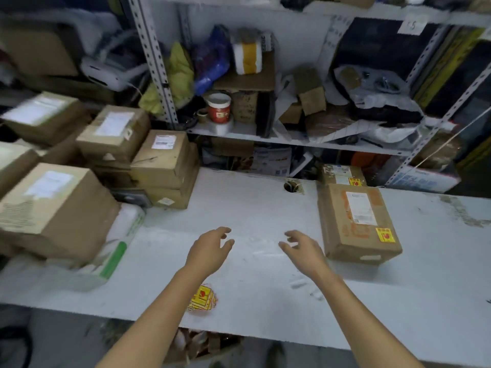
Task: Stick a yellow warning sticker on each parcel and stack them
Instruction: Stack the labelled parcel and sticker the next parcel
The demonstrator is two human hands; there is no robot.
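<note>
My left hand point(211, 248) and my right hand point(303, 247) hover over the middle of the white table point(252, 208), fingers loosely spread, holding nothing. A brown parcel point(356, 221) lies right of my right hand, with a yellow warning sticker point(385, 235) on its near corner. Behind it sits a smaller parcel point(341, 175), also bearing a yellow sticker point(355, 181). A small pile of yellow stickers point(202, 298) lies near the table's front edge, beside my left forearm. Several unstickered brown parcels are stacked at the left, among them a large one point(55, 205) and one further back point(164, 158).
Metal shelving point(292, 142) behind the table is crammed with boxes, bags and a red-and-white cup point(219, 107). A cable hole point(291, 185) pierces the tabletop near the back. A white and green bag point(117, 251) lies under the large left parcel.
</note>
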